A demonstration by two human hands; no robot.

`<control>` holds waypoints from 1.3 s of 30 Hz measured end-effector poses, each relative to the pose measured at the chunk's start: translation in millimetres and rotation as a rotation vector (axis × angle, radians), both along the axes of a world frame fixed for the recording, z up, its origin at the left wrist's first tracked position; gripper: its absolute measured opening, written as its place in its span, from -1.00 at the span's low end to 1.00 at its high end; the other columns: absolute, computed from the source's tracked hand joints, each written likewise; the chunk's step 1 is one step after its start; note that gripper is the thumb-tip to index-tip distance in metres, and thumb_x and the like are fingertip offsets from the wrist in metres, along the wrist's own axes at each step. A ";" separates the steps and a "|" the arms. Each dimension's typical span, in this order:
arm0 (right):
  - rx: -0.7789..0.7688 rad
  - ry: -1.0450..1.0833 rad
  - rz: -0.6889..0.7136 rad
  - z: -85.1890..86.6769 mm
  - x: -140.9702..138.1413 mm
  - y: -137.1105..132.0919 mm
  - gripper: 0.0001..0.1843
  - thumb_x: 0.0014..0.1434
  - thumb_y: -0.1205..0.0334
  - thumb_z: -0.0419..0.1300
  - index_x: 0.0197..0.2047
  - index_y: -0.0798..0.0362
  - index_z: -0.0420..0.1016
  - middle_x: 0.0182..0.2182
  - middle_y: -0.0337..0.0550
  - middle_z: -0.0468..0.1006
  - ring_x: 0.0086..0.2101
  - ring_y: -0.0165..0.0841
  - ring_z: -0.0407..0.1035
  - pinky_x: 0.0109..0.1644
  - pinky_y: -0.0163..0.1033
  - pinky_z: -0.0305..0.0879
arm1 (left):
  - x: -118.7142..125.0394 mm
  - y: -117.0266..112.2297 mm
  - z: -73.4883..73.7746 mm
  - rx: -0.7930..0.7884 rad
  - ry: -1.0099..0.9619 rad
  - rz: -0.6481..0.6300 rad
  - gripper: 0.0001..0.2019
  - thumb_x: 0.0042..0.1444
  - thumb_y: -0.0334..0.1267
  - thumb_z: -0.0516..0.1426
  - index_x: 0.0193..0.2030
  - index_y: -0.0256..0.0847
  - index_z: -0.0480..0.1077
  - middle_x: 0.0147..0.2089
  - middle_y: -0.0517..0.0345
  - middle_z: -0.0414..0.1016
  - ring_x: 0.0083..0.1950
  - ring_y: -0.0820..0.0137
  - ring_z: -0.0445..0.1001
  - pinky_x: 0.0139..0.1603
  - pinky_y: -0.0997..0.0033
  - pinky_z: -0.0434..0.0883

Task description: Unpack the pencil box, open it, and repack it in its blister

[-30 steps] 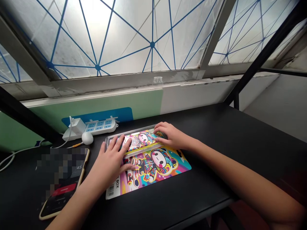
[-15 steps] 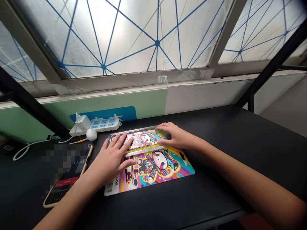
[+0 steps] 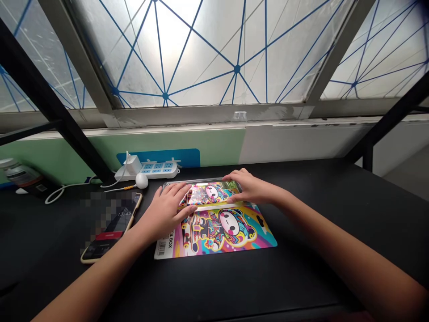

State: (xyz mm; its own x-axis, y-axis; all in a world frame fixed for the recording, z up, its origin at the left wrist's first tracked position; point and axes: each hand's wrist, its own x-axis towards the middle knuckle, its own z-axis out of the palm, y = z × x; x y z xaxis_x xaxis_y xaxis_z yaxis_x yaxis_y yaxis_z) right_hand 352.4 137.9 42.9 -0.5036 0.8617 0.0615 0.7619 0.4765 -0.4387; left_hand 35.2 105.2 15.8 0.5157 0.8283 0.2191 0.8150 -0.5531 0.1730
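Note:
A colourful cartoon-printed card sheet (image 3: 231, 230) marked "BOX" lies flat on the black desk (image 3: 301, 277). Just behind it sits a pencil box with the same print in a clear plastic shell (image 3: 209, 193). My left hand (image 3: 167, 210) lies flat over the box's left end and the sheet's left edge, fingers stretched out. My right hand (image 3: 250, 188) rests on the box's right end, its fingers curved over the far corner. Both hands press on the box; neither lifts it.
A phone (image 3: 112, 226) lies on the desk to the left. Behind it are a white power strip (image 3: 157, 169) with a plugged charger and cable, and a small white round object (image 3: 141, 180). A bottle (image 3: 20, 174) lies far left. The window sill holds a clear cup (image 3: 239, 116).
The view has shifted, so everything sits further right and the bottle at far left has come into sight. My hands have stayed on the box, the left one drawn slightly closer to its end.

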 end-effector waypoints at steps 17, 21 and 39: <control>0.117 0.074 -0.065 -8.7 -2.6 -23.8 -0.46 0.04 0.05 0.42 0.07 -0.03 0.45 0.04 0.08 0.50 0.12 0.05 0.28 0.16 0.19 0.28 | -9.6 12.5 -0.2 0.049 -0.126 0.086 -0.37 0.33 0.10 0.09 0.39 -0.24 0.24 0.36 -0.20 0.40 0.36 -0.03 0.33 0.30 -0.12 0.29; 0.106 0.076 -0.069 -8.4 -2.4 -30.1 -0.46 0.02 0.00 0.44 0.03 -0.01 0.47 -0.05 0.02 0.53 -0.01 -0.04 0.38 0.04 0.07 0.37 | -11.5 13.9 0.3 0.042 -0.104 0.069 -0.45 0.34 0.10 0.07 0.31 -0.22 0.35 0.32 -0.14 0.44 0.34 -0.01 0.33 0.28 -0.07 0.31; 0.658 0.023 0.205 -6.1 -20.0 -47.8 -0.84 0.37 0.32 0.12 -0.11 0.00 0.54 -0.34 -0.14 0.46 -0.24 -0.20 0.33 0.27 0.19 0.23 | -17.9 18.3 4.4 0.257 -0.190 0.032 -0.28 0.21 0.04 0.28 0.42 -0.13 0.17 0.32 -0.14 0.40 0.33 0.00 0.37 0.32 -0.04 0.30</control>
State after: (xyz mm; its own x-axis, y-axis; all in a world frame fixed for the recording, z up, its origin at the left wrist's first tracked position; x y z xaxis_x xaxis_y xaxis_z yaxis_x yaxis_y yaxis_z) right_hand 332.3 90.1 36.8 -0.6444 0.5294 0.5517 0.6221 0.7826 -0.0243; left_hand 17.3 123.5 20.2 0.4200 0.7486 0.5130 0.7990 -0.5731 0.1822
